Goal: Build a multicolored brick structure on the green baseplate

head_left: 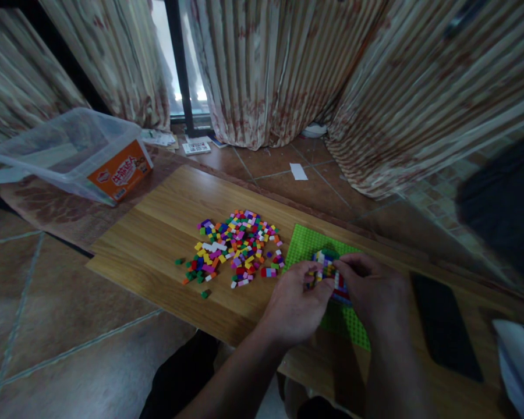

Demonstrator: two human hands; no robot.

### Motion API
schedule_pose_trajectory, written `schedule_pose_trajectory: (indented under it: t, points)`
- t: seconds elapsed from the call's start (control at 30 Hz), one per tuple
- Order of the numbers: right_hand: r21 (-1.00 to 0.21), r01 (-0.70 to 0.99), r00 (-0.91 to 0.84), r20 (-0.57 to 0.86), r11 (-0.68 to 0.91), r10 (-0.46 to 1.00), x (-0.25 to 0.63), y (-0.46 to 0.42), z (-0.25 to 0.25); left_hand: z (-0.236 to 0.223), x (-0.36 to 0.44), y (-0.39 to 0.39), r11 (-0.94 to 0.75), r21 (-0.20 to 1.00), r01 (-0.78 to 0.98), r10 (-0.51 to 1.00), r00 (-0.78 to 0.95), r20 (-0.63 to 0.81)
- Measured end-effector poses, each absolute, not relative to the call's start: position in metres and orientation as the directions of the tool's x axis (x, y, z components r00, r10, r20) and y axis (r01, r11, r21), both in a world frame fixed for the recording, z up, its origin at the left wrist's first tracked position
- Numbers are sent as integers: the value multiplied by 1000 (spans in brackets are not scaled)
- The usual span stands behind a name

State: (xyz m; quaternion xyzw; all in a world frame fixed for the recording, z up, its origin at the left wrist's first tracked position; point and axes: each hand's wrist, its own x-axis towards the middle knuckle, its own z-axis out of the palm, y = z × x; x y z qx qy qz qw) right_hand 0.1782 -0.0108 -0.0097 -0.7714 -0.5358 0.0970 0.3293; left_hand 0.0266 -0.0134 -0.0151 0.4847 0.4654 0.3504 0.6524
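Note:
A bright green studded baseplate (303, 240) lies on the wooden table, with a small multicoloured toy-brick build (341, 289) on it. The build shows blue, red, yellow and white bricks and is partly covered by fingers. My left hand (297, 305) is closed at the build's left side, thumb and fingers against its bricks. At its right side is my right hand (375, 291), thumb and index finger pinched at the upper bricks. Whatever is between those fingertips is hidden. Left of the baseplate, loose toy bricks (244, 238) in many colours are spread in a pile.
A clear plastic tub (70, 157) with an orange label stands beyond the left end of the wooden table (144, 244). To the right of my hands lies a dark flat slab (445, 326), perhaps a phone. Curtains (266, 70) hang behind; a white paper (298, 171) is on the tiled floor.

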Motion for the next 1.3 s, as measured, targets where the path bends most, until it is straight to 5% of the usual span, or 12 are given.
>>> schedule_pose_trajectory:
  t: [0.8, 1.07, 1.3]
  points:
    - [-701, 683, 404, 129, -205, 906, 189, -12, -13, -9, 21, -9, 326, 944, -45, 911, 284, -301]
    - [-831, 539, 597, 262, -137, 758, 179, -15, 5, 14, -10, 15, 288, 866, -408, 954, 41, -298]
    - [-822, 568, 363, 287, 33, 887, 118, -19, 15, 24, -72, 37, 36, 857, -514, 949, -252, -190]
